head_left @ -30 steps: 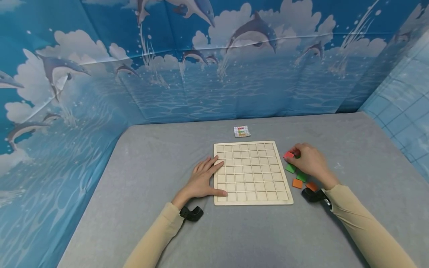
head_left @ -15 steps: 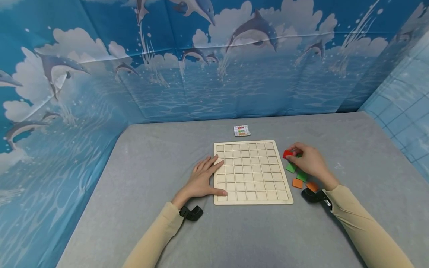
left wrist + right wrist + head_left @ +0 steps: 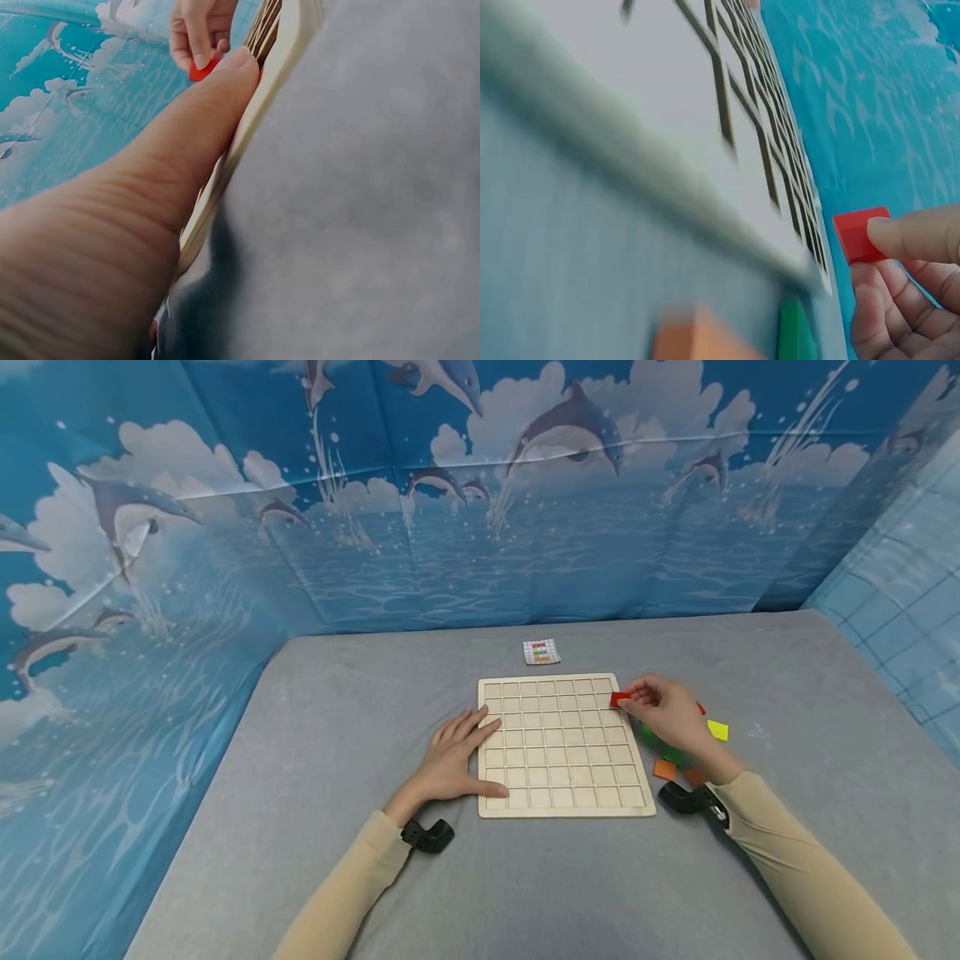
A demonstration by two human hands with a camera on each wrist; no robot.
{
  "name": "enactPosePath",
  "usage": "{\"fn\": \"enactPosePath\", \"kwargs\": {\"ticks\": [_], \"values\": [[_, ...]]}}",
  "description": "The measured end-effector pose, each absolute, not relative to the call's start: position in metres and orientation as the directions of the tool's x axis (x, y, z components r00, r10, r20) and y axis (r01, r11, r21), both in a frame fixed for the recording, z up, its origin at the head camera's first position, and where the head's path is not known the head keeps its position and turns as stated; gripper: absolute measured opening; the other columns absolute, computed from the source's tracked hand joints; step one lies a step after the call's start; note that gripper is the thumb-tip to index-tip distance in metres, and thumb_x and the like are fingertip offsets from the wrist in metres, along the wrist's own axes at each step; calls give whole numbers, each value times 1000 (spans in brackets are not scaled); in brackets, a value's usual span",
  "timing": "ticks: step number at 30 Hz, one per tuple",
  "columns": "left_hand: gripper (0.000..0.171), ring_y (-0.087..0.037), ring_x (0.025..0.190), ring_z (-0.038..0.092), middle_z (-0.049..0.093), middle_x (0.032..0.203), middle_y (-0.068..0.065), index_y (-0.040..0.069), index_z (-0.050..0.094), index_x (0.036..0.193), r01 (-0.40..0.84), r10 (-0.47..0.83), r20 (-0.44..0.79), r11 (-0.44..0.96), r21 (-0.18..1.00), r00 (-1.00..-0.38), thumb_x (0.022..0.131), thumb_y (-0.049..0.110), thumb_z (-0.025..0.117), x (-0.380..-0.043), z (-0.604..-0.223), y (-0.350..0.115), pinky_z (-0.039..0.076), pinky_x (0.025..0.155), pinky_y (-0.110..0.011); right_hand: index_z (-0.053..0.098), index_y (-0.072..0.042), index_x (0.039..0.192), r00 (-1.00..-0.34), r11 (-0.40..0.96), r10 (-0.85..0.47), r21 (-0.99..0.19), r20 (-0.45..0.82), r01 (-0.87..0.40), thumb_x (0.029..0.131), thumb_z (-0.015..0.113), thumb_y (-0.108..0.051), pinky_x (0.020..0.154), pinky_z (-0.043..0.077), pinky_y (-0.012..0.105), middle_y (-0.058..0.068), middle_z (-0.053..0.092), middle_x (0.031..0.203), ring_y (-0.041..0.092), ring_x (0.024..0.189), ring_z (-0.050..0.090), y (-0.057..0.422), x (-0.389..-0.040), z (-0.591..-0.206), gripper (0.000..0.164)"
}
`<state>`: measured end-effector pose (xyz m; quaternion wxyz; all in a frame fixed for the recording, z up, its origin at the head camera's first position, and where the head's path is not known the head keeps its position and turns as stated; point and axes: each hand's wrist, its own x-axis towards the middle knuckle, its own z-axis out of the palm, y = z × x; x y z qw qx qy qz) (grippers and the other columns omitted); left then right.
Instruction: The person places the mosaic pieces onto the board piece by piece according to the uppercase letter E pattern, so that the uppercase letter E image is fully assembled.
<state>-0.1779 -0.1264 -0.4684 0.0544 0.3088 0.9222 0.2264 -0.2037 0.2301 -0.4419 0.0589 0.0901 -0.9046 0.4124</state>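
Note:
A pale wooden grid board (image 3: 558,747) lies flat on the grey table. My left hand (image 3: 450,764) rests on its left edge with fingers spread and the thumb on the lower left corner; in the left wrist view that thumb (image 3: 202,112) lies along the rim. At the board's upper right edge my right hand (image 3: 671,714) pinches a red square tile (image 3: 619,699) between thumb and fingers. The right wrist view shows the red tile (image 3: 861,234) held up, apart from the board's surface. Grid squares in view hold no tiles.
Right of the board lie orange tiles (image 3: 664,769), green tiles (image 3: 648,737), a yellow tile (image 3: 717,730) and a red one partly behind the right hand. A small card (image 3: 541,652) with a coloured grid lies beyond the board. A dolphin-print curtain (image 3: 480,552) hangs behind the table.
My right hand has lifted the red tile from the loose tiles and carried it left to the board's upper right edge, uncovering a yellow tile. My left hand has stayed put.

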Motion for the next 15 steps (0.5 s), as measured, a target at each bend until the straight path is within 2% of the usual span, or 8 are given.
{"fn": "enactPosePath", "kwargs": {"ticks": [5, 15], "values": [[103, -25, 143, -1, 7, 159, -2, 22, 24, 153, 543, 593, 36, 710, 449, -805, 71, 62, 72, -178, -468, -127, 6, 110, -49, 66, -2, 96, -970, 586, -185, -776, 155, -235, 88, 69, -9, 61, 47, 25, 9, 63, 85, 22, 73, 58, 208, -210, -441, 11], [103, -25, 143, 0, 7, 158, -2, 21, 24, 152, 540, 591, 32, 710, 452, -806, 71, 63, 72, -178, -467, -126, 5, 110, -48, 69, -3, 99, -953, 534, -293, -813, 80, -232, 89, 66, -6, 68, 48, 35, 8, 64, 87, 22, 76, 60, 163, -221, -431, 11]]}}
